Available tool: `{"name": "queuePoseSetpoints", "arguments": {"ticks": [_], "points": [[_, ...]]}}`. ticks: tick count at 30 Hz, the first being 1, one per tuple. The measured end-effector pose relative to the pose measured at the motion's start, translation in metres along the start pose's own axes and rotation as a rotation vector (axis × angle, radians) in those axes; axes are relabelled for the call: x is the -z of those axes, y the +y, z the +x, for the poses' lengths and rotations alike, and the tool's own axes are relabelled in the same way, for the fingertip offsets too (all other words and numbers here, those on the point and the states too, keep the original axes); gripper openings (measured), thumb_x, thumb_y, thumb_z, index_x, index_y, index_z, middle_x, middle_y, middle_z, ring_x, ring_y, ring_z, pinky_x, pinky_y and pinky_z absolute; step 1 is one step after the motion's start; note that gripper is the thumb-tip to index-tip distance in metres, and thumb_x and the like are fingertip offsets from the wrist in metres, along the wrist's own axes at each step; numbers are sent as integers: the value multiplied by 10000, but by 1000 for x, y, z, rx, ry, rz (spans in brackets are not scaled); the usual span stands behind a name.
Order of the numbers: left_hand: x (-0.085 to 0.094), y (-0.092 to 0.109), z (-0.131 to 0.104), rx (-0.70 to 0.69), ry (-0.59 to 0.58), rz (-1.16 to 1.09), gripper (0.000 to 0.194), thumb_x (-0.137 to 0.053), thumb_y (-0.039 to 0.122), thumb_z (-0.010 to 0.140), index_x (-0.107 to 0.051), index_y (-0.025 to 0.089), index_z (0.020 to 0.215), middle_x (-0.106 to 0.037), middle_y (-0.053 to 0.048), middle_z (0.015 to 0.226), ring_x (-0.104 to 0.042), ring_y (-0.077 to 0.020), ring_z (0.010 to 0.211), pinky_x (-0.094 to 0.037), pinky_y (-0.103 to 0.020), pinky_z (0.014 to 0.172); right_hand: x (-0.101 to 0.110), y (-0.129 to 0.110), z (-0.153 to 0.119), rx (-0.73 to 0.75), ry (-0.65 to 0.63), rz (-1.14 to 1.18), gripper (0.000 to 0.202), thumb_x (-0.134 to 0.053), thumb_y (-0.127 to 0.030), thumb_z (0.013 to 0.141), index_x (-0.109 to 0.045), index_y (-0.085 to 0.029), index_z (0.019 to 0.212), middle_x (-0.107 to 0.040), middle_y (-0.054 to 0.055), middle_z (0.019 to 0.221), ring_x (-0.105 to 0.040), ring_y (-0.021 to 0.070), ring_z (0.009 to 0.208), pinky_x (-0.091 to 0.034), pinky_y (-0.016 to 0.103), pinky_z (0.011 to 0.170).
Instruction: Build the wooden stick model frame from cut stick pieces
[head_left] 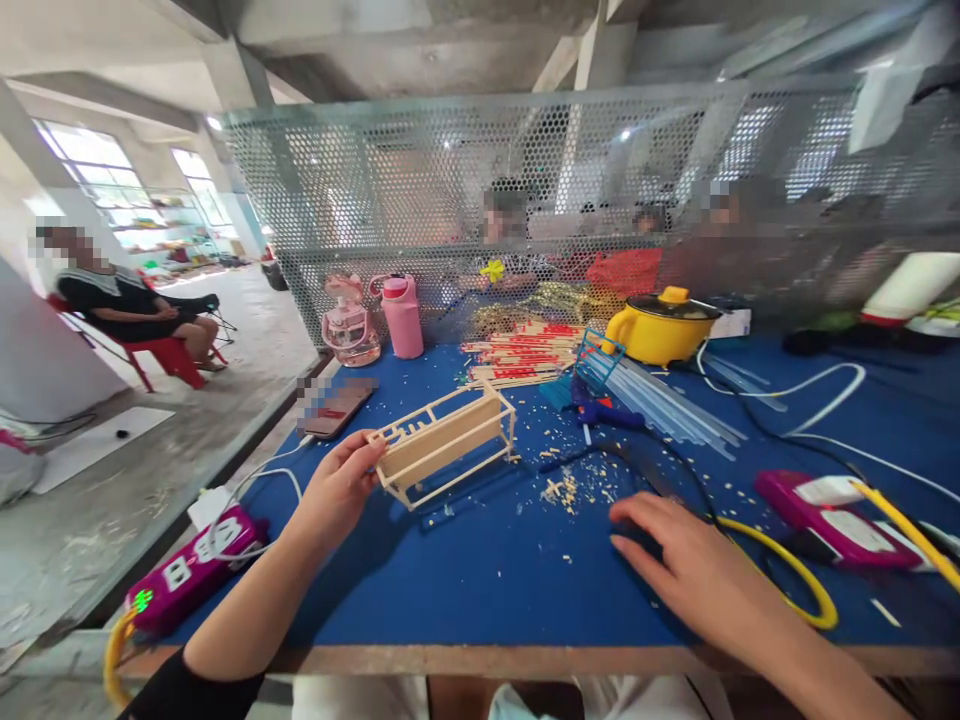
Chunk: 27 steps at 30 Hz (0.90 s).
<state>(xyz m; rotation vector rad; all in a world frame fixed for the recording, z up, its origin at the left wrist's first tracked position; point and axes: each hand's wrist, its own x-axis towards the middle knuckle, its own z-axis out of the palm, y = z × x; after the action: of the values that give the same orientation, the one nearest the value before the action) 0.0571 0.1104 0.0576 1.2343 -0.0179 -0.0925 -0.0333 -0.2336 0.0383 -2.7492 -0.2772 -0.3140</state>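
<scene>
left hand (339,490) pinching boxy pale stick frame (442,442) | right hand (679,555) flat, released, on blue felt table (480,580)

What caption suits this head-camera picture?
Left hand holds a wooden stick frame above a blue table; right hand rests flat.

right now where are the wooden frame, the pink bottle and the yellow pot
wooden frame (448,443), head view, on its side slat
pink bottle (403,318), head view, on its body
yellow pot (660,330), head view, on its side wall
</scene>
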Motion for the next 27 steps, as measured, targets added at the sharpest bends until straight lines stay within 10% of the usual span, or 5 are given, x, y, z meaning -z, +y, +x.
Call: {"name": "queuePoseSetpoints", "arguments": {"ticks": [15, 22, 27], "points": [[-4, -4, 9, -21, -38, -60, 209, -715, 344, 696, -596, 177, 733, -651, -10, 731, -627, -158, 715, -493, -247, 645, -41, 101, -8, -134, -67, -305, 397, -367, -278, 839, -617, -194, 1136, -667, 153, 1109, -681, 314, 893, -544, 443, 693], [3, 2, 16, 23, 15, -96, 238, -714, 316, 681, -616, 146, 815, -660, -2, 755, -617, -125, 673, -516, -243, 653, 2, 31, 16, -96, 23, -355, 294, -405, -282, 865, -638, -218, 1033, -684, 84, 1024, -679, 250, 781, -509, 352, 622], [-9, 5, 33, -13, -11, -101, 269, -719, 312, 674, -627, 120, 839, -669, -19, 765, -629, -139, 683, -525, -250, 634, -5, 1, 68, 184, -182, -407, 396, -398, -21, 781, -643, -211, 1027, -664, 65, 983, -651, 189, 786, -430, 264, 604]]}}
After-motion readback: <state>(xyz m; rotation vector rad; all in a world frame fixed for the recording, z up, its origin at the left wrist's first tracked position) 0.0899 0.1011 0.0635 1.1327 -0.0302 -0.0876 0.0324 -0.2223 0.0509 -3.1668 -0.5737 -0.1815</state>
